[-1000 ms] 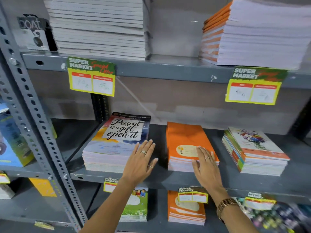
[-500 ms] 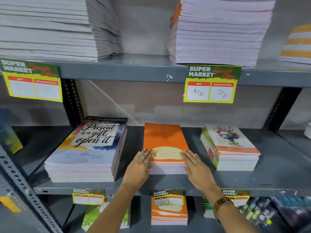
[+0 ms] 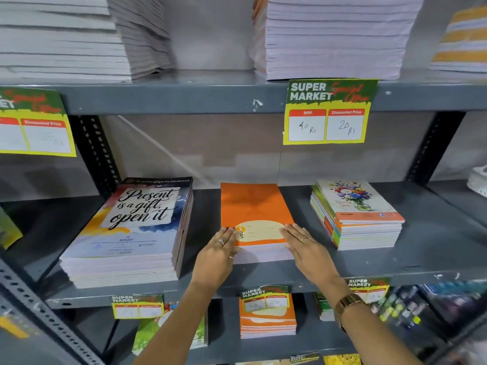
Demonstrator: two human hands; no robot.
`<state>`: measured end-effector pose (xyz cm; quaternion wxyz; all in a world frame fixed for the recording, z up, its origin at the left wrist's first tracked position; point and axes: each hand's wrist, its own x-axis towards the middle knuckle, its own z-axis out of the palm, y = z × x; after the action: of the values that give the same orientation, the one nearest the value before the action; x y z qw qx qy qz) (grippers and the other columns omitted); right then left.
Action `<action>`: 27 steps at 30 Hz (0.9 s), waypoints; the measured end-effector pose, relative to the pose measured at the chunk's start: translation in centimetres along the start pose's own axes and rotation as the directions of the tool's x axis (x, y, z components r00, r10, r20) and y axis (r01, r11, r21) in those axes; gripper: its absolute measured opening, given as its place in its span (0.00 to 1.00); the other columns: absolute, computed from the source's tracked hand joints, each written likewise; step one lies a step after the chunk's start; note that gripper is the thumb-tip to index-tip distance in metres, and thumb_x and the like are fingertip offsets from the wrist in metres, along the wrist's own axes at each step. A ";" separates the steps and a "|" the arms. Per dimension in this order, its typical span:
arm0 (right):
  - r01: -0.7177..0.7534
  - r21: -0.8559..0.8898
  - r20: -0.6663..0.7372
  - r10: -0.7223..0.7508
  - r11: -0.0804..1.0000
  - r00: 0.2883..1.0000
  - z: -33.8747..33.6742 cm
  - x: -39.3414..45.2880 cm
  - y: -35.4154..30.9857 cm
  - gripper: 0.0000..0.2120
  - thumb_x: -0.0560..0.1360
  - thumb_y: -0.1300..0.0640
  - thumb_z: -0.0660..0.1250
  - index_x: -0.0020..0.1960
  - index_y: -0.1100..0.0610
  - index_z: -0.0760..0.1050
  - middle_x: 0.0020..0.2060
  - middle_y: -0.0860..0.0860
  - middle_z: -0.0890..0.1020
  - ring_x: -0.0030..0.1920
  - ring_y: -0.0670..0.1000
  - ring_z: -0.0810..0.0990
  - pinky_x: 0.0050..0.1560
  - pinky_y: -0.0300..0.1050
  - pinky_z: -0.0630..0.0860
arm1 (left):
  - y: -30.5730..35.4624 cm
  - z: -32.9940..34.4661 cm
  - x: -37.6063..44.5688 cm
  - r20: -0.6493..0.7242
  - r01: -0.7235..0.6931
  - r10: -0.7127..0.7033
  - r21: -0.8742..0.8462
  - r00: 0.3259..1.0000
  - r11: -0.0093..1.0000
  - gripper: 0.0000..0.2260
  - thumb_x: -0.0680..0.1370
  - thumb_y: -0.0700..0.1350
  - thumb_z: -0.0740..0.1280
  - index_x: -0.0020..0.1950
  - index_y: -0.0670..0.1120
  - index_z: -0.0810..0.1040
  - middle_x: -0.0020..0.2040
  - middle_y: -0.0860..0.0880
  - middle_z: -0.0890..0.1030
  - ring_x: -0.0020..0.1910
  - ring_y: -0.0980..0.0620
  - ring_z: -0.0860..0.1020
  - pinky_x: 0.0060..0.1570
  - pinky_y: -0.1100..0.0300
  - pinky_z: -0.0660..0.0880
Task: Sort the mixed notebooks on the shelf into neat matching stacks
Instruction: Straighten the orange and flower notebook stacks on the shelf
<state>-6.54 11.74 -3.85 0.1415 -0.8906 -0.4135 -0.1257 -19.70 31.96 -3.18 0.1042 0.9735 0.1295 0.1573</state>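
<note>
Three notebook stacks sit on the grey middle shelf. In the middle is the orange stack. My left hand lies flat against its left front corner and my right hand lies flat against its right front corner, fingers straight, pressing the stack from both sides. To the left stands a larger stack with a "Present is a gift, open it" cover. To the right is a stack with a flower cover and mixed coloured edges, slightly uneven.
Tall white paper stacks fill the upper shelf, with price tags hanging from its edge. The lower shelf holds orange notebooks and green ones. A perforated metal upright runs at lower left.
My left hand left the big left stack and came to the orange stack's left side. My right hand slid to its right front corner. The view shifted right and closer.
</note>
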 end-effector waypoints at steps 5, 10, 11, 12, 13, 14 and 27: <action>-0.062 0.076 0.067 0.057 0.995 0.996 -0.9 -0.1 -0.3 0.21 0.81 0.54 0.55 0.74 0.49 0.60 0.74 0.45 0.62 0.75 0.46 0.56 0.72 0.44 0.63 | 0.1 0.0 0.1 -0.018 0.032 -0.033 -0.067 0.999 0.997 0.22 0.79 0.48 0.58 0.72 0.53 0.59 0.74 0.53 0.62 0.74 0.54 0.58 0.67 0.56 0.66; -0.105 0.165 0.089 0.091 0.981 0.992 -1.4 0.2 -0.8 0.20 0.81 0.55 0.56 0.73 0.50 0.62 0.74 0.46 0.63 0.75 0.47 0.56 0.73 0.47 0.62 | 0.3 -0.6 0.2 -0.014 0.077 -0.080 -0.158 0.997 0.985 0.21 0.77 0.48 0.62 0.70 0.52 0.64 0.73 0.48 0.66 0.70 0.48 0.67 0.68 0.53 0.66; -0.106 0.169 0.103 0.090 0.980 0.991 -1.6 0.2 -0.9 0.21 0.81 0.55 0.56 0.73 0.51 0.62 0.74 0.46 0.62 0.75 0.47 0.55 0.74 0.47 0.59 | 0.5 -0.9 0.2 -0.027 0.069 -0.074 -0.149 0.997 0.986 0.21 0.76 0.47 0.64 0.69 0.50 0.66 0.72 0.47 0.68 0.69 0.48 0.68 0.68 0.52 0.65; -0.102 0.168 0.112 0.084 0.981 0.990 -1.7 0.2 -0.9 0.22 0.81 0.55 0.56 0.74 0.51 0.60 0.75 0.47 0.61 0.76 0.48 0.54 0.75 0.46 0.55 | 0.7 -1.1 0.2 -0.050 0.048 -0.055 -0.128 0.997 0.991 0.21 0.75 0.47 0.65 0.68 0.48 0.69 0.69 0.46 0.71 0.68 0.47 0.69 0.69 0.52 0.64; -0.091 0.156 0.101 0.076 0.984 0.992 -1.8 0.0 -0.8 0.22 0.80 0.54 0.56 0.74 0.52 0.59 0.75 0.48 0.60 0.76 0.49 0.53 0.75 0.46 0.51 | 1.0 -1.4 0.2 -0.078 0.016 -0.024 -0.095 0.997 0.995 0.20 0.74 0.47 0.65 0.66 0.45 0.71 0.66 0.44 0.74 0.66 0.46 0.70 0.70 0.51 0.61; -0.085 0.135 0.070 0.076 0.987 0.995 -1.9 -0.2 -0.6 0.23 0.80 0.53 0.56 0.74 0.53 0.59 0.75 0.49 0.60 0.76 0.49 0.52 0.75 0.44 0.48 | 1.4 -1.5 0.3 -0.101 -0.010 0.004 -0.058 0.995 0.998 0.19 0.73 0.48 0.64 0.63 0.43 0.73 0.63 0.43 0.76 0.64 0.45 0.72 0.71 0.49 0.59; -0.264 0.012 -0.239 0.260 0.964 0.936 -7.0 -4.3 12.2 0.22 0.78 0.59 0.61 0.71 0.62 0.65 0.71 0.58 0.67 0.73 0.56 0.62 0.73 0.49 0.53 | 14.0 2.5 5.2 -0.137 -0.142 0.139 -0.014 0.981 0.990 0.22 0.79 0.51 0.53 0.71 0.44 0.61 0.73 0.44 0.64 0.73 0.48 0.59 0.74 0.53 0.45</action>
<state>-0.58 -1.30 -0.62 0.1965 -0.9176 -0.2699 -0.2160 -11.00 19.81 -0.64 0.0954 0.9659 0.0655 0.2316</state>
